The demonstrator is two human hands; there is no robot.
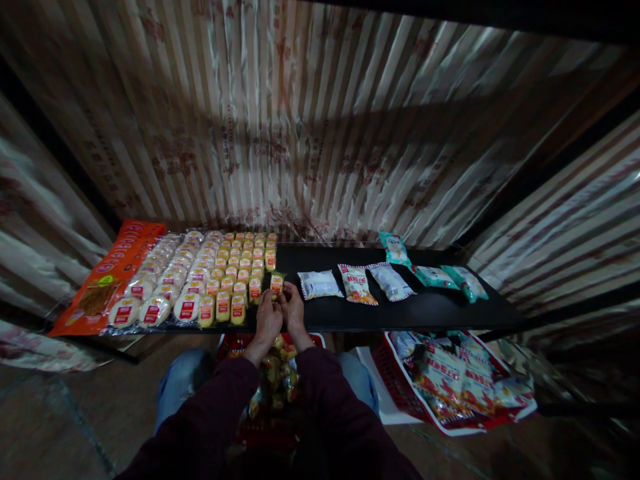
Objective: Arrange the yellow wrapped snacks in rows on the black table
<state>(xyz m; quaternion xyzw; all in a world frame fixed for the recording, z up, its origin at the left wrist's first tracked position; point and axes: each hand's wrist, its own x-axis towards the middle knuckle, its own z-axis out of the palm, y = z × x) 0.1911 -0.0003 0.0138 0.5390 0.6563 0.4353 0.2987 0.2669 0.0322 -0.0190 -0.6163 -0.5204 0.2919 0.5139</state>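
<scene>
Both my hands meet over the front of a black shelf (320, 315). My left hand (269, 317) and my right hand (293, 308) pinch a small wrapped snack cake (277, 283) between their fingertips; its yellow wrapper has a red-and-white label. Just left of it stand rows of matching small snack cakes (223, 305), packed close together. Further left lie rows of larger round packaged cakes (187, 307) in clear wrap. Between my forearms, a red basket (316, 341) below the shelf holds more yellow-wrapped pieces.
An orange snack bag (100, 283) lies at the shelf's left end. White and orange chip bags (357, 283) and teal bags (434, 277) lie on the right. A red basket (400, 393) of bags stands below right. A striped curtain (300, 120) hangs behind.
</scene>
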